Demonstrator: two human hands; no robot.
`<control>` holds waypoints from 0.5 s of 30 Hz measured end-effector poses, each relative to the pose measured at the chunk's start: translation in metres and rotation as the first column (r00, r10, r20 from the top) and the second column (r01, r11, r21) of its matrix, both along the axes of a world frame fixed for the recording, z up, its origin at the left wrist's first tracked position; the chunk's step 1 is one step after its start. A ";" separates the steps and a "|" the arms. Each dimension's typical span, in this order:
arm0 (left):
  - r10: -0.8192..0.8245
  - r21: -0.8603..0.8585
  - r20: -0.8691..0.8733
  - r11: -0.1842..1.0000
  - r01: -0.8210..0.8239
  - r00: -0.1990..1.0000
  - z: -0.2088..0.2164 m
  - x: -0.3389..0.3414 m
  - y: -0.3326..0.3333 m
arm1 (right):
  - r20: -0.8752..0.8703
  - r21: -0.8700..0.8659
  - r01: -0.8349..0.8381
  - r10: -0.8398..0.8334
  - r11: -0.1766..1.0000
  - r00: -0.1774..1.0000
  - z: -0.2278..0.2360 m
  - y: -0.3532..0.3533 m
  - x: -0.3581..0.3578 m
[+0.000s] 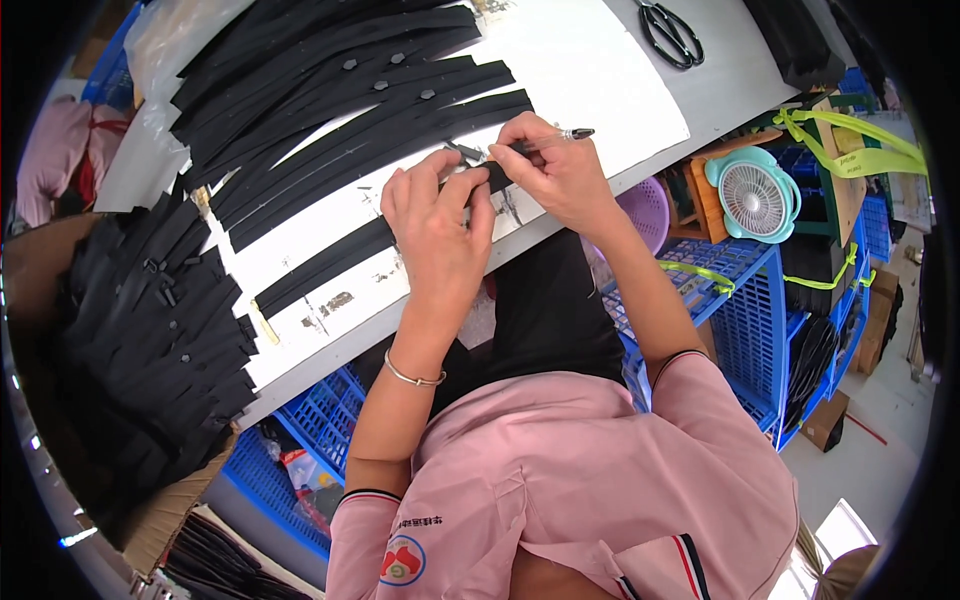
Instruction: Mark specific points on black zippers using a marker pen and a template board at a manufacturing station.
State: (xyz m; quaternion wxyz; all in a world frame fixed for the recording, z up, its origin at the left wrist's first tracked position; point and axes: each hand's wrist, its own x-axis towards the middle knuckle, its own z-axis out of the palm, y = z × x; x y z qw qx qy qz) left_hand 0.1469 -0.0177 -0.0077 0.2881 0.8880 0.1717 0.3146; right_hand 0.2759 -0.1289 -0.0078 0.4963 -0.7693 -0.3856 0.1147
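My left hand (pixel 437 220) rests over a long black strip (pixel 335 266) on the white tabletop, fingers curled and pinched on its right part. A small dark piece (pixel 463 151) shows by the fingertips; its kind is unclear. Just to the right, my right hand (pixel 562 172) is closed round a pen (pixel 578 133), whose dark end sticks out past the knuckles. The pen's other end is hidden by the fingers. Several more black strips (pixel 330 130) lie side by side beyond my hands, with small dark pieces (pixel 427 95) on top.
A cardboard box (pixel 165 515) heaped with black strips (pixel 150 330) stands against the table's left end. Black-handled scissors (pixel 672 36) lie at the far right. Blue crates (pixel 745 330), a teal fan (pixel 753 195) and a purple basket (pixel 645 213) stand right of the table.
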 end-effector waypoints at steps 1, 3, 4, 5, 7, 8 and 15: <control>0.003 -0.004 0.000 1.000 -0.003 1.000 -0.001 -0.001 0.000 | -0.058 0.018 0.004 -0.003 1.000 0.998 0.001 -0.001 0.000; 0.003 -0.009 -0.003 1.000 -0.003 1.000 -0.002 0.000 -0.001 | -0.119 0.035 0.012 -0.008 0.999 0.993 0.001 -0.004 0.001; 0.004 -0.016 -0.005 1.000 -0.004 1.000 -0.003 0.001 -0.001 | -0.114 0.023 -0.030 0.033 0.999 0.993 0.000 -0.007 0.003; 0.004 -0.024 -0.007 1.000 -0.004 1.000 -0.005 0.002 -0.002 | -0.110 0.011 -0.073 0.073 0.997 0.991 -0.002 -0.010 0.006; 0.012 -0.009 -0.002 1.000 -0.012 1.000 0.000 0.000 0.000 | -0.105 0.028 -0.110 0.112 0.994 0.988 0.004 -0.009 0.007; 0.017 0.000 0.002 1.000 -0.017 1.000 0.002 -0.001 0.001 | -0.102 0.039 -0.144 0.147 0.989 0.984 0.006 -0.008 0.007; 0.017 -0.023 -0.007 1.000 -0.017 1.000 0.000 0.001 0.005 | 0.014 -0.021 -0.149 0.150 0.989 0.989 0.006 -0.002 0.010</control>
